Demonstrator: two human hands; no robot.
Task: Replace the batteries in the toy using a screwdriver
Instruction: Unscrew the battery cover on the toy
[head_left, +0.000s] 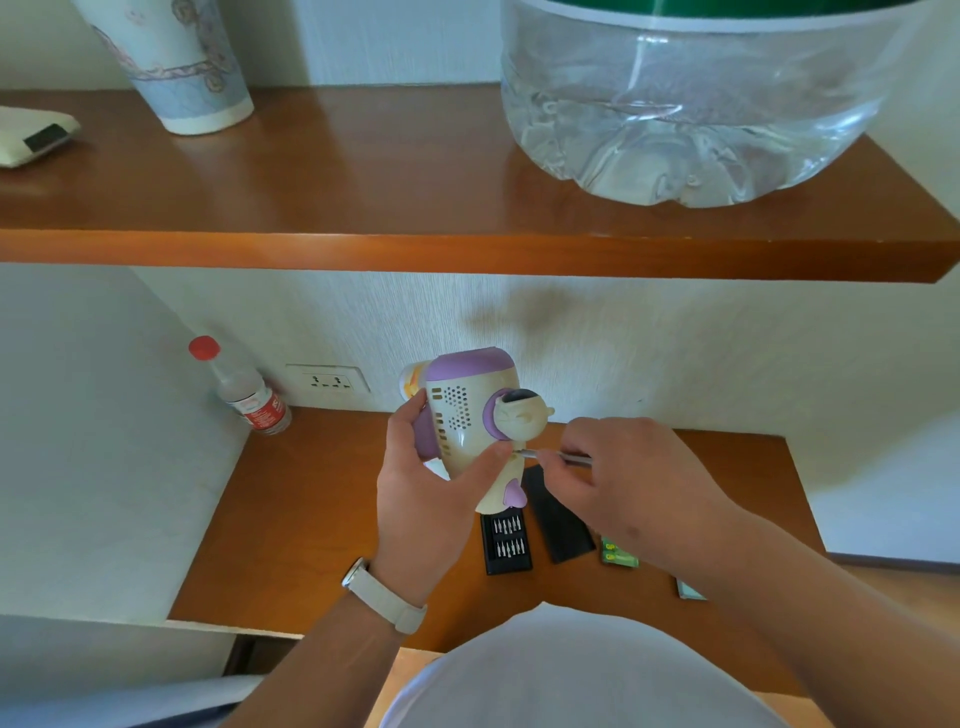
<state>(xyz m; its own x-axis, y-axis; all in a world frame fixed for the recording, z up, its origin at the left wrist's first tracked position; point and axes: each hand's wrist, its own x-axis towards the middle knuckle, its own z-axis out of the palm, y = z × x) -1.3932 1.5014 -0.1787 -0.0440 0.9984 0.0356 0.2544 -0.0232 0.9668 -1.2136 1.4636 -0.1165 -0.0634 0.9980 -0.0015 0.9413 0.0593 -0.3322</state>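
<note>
My left hand (426, 488) grips a cream and purple plastic toy (467, 415) and holds it up above the lower wooden shelf (311, 519). Its speaker holes face me, and a small doll-like figure sticks out on its right side. My right hand (623, 478) pinches a thin silver screwdriver (558, 456), whose tip touches the toy's lower right side. On the shelf below lie an open black bit case (506, 540), its black lid (558, 519) and a green pack of batteries (618, 553).
An upper wooden shelf (415, 249) juts out above, carrying a large clear water jug (691, 104), a patterned cup (176, 62) and a white device (31, 137). A red-capped bottle (244, 389) leans near a wall socket (327, 382). A small packet (691, 590) lies at the right.
</note>
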